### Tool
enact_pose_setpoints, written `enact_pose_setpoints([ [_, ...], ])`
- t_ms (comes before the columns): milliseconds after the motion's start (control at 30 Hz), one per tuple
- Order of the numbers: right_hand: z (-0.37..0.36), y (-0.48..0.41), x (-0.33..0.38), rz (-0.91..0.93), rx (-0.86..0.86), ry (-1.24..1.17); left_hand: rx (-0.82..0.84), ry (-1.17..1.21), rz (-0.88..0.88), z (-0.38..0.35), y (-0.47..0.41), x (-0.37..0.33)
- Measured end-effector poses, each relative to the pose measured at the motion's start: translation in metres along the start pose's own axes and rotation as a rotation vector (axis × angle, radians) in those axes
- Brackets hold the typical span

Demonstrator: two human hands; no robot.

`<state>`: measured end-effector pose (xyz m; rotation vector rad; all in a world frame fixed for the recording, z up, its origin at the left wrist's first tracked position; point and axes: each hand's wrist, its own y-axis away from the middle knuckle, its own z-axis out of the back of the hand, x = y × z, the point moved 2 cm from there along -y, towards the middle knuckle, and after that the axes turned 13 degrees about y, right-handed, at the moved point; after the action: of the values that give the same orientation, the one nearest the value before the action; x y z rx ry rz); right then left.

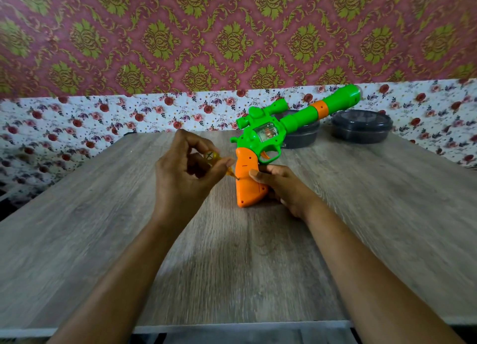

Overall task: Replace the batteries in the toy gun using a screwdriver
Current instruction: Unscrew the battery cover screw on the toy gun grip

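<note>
My right hand (282,186) grips the toy gun (260,147) by its smooth orange handle (249,183). My left hand (185,168) pinches a translucent yellow screwdriver (216,160), tip against it.

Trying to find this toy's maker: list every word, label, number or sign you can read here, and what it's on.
None can be read.
Toy gun: no brand or label shows; the small dark marks on its orange grip are too small to tell.
Screwdriver: mostly hidden in the left hand; no print shows.
Dark containers: lids blurred, nothing legible.
</note>
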<state>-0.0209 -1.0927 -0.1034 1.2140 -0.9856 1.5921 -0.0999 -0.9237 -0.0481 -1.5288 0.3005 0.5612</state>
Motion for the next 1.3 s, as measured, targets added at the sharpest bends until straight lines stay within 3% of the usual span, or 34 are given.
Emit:
enact_pose_setpoints([
  [333, 0.0009, -0.0016, 0.0003, -0.03, -0.013, 0.018, 0.1, 0.093, 0.019, 0.0003, 0.0008, 0.0048],
  [700, 0.0007, 0.0009, 0.001, 0.0, 0.004, -0.015, -0.012, -0.026, 0.062, 0.0009, 0.0001, 0.0031],
  [967, 0.0012, -0.0006, -0.0008, -0.012, 0.002, -0.007, 0.048, 0.004, 0.089, 0.0003, -0.0007, 0.0013],
  [1167, 0.0009, -0.0006, 0.0011, -0.016, 0.003, -0.014, 0.163, 0.217, 0.216, 0.0008, -0.0012, 0.0029],
  [1300, 0.0019, 0.0009, 0.0004, 0.002, 0.001, -0.015, 0.144, 0.163, 0.194, -0.0016, -0.0021, 0.0038],
])
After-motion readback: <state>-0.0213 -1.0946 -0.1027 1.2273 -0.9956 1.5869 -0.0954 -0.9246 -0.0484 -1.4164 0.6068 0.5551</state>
